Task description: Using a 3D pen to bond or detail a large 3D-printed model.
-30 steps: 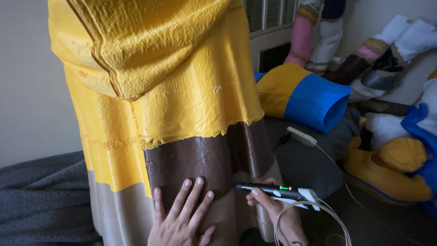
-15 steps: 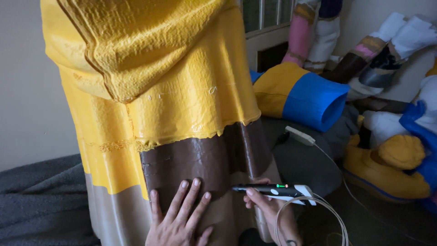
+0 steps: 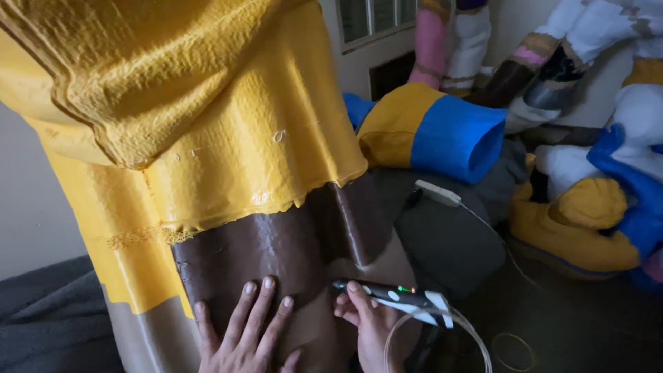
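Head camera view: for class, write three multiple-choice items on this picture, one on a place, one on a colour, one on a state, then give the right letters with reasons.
1. Where does the left hand lie?
A. flat on the brown band of the big printed figure
B. on the blue tube
C. on the window sill

2. What colour is the open end of the tube lying behind the figure?
A. red
B. blue
C. green

3. How is the pen-shaped tool held?
A. lying loose on the floor
B. hanging from its cord
C. gripped in the right hand, tip toward the figure

Answers: 1 A, its fingers spread on the glossy brown surface. 2 B, a blue end joins a yellow part. 3 C, the fingers wrap around the tool's front.
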